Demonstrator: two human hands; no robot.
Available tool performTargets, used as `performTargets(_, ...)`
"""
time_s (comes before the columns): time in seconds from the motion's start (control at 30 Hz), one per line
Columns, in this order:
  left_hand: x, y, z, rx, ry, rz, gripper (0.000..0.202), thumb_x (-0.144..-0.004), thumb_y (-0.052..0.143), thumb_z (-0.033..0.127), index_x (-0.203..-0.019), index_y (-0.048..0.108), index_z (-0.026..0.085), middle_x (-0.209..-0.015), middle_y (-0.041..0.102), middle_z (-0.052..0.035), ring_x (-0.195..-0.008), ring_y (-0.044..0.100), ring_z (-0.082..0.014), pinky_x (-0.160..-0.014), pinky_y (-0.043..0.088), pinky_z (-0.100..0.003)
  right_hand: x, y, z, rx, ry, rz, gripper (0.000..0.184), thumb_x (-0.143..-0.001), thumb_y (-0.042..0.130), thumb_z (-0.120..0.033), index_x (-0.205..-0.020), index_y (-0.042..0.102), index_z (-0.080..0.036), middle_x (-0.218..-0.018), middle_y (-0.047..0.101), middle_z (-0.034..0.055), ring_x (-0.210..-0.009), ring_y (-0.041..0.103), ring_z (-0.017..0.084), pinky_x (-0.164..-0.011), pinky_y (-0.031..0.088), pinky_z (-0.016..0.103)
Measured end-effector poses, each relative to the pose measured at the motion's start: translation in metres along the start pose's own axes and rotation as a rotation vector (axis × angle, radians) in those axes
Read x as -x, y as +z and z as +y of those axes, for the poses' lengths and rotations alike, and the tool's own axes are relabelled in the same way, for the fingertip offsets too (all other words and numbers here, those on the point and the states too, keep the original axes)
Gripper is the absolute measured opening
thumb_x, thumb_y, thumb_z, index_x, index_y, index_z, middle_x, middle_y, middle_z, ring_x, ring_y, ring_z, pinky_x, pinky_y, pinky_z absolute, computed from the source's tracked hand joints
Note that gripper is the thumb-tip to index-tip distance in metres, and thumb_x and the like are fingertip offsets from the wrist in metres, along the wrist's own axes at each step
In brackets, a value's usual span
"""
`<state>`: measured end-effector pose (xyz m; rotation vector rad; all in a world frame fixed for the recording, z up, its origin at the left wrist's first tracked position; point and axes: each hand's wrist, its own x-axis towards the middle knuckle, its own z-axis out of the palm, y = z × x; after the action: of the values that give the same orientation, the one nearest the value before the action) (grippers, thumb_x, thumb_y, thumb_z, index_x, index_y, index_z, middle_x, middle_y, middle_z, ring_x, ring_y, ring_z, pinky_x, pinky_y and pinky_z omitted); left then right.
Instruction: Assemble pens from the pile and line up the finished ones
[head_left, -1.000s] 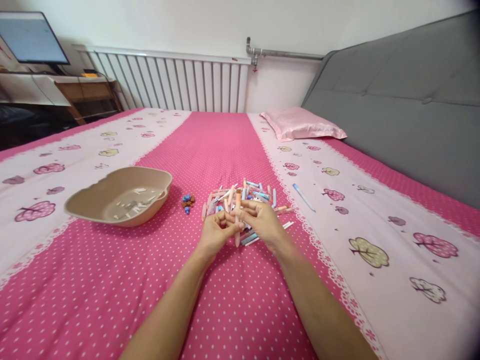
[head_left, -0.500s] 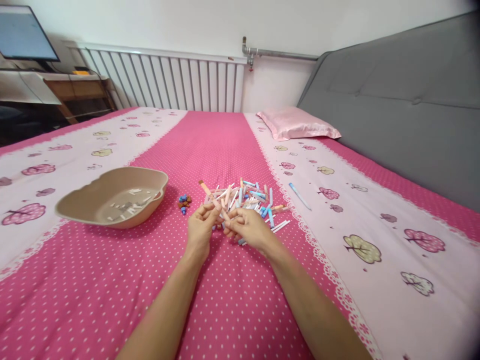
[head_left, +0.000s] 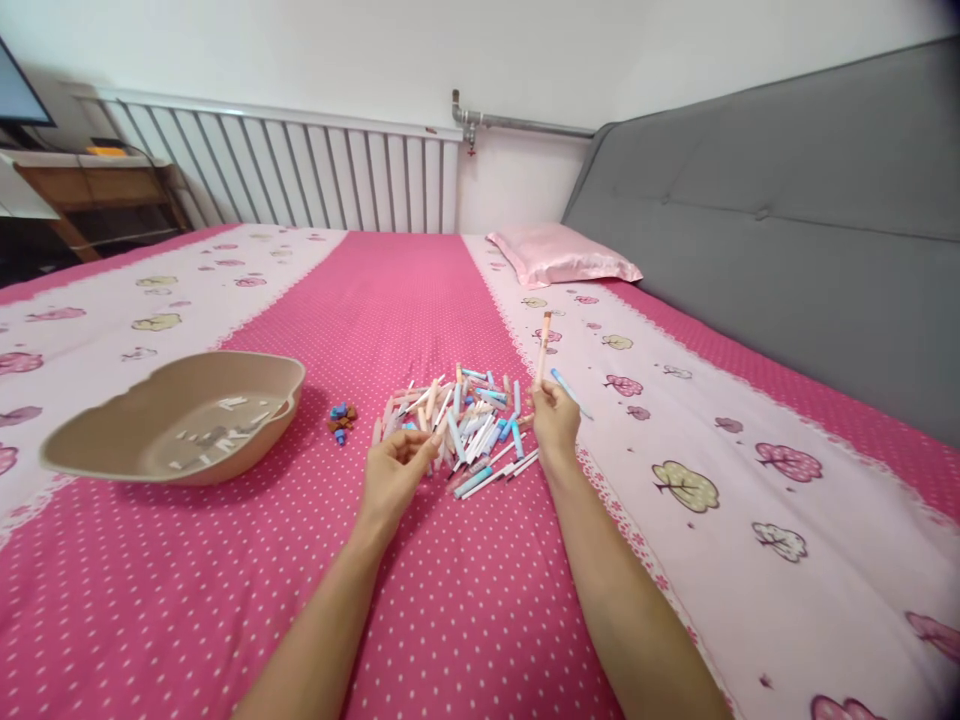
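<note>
A slim pale-pink pen (head_left: 542, 352) with a brown end stands nearly upright in my right hand (head_left: 557, 420), its lower part pinched between thumb and fingers. My left hand (head_left: 397, 470) rests low at the near left edge of a loose pile of pen parts (head_left: 472, 425), thumb and fingers slightly apart; no held piece shows in it. Pink, peach and blue tubes and thin white sticks make up the pile. Beyond my right hand lies a single blue-and-white pen (head_left: 570, 390) on the pale strip of the bedspread.
A beige basin (head_left: 172, 415) holding small white pieces sits to the left. Small blue and brown pieces (head_left: 341, 422) lie between basin and pile. Farther off are a pink pillow (head_left: 559, 255), a grey headboard (head_left: 765, 160) and a white radiator (head_left: 300, 165).
My right hand has moved right and away from my left, carrying the pink pen, now upright. My left hand has let go of it. The view has shifted slightly to the right.
</note>
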<state>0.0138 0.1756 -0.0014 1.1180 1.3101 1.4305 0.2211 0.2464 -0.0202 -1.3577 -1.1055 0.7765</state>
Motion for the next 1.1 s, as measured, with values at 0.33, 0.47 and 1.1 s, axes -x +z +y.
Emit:
performTargets(0.33,-0.003,-0.006,-0.008,-0.192,0.137,-0.017,0.022,-0.064,0.072,0.037,-0.065,0.068,0.015,-0.049,0.059,-0.0002,-0.042,0.046,-0.0088,-0.043,0.033,-0.019,-0.026,-0.028,0.012,0.406,0.04,0.322,0.043,-0.082,0.041,-0.032,-0.109,0.066,-0.011,-0.104,0.069,0.013,-0.09,0.061,0.022,-0.077,0.043,0.028)
performTargets(0.47,0.0,-0.005,-0.005,-0.188,0.188,0.003,0.019,-0.064,0.072,0.035,-0.064,0.068,0.017,-0.047,0.056,0.0014,-0.041,0.042,-0.0078,-0.043,0.031,-0.019,-0.039,-0.066,0.019,0.607,0.088,0.356,0.039,-0.082,0.042,-0.027,-0.108,0.068,-0.013,-0.103,0.068,0.015,-0.089,0.06,0.025,-0.075,0.041,0.031)
performTargets(1.1,0.0,-0.006,-0.006,-0.224,0.198,-0.018,0.019,-0.066,0.07,0.036,-0.061,0.067,0.017,-0.046,0.054,0.0018,-0.04,0.041,-0.0079,-0.042,0.028,-0.019,-0.041,-0.09,0.054,0.915,0.041,0.192,0.04,-0.09,0.036,-0.027,-0.112,0.067,-0.019,-0.104,0.063,0.0134,-0.097,0.056,0.023,-0.081,0.039,0.031)
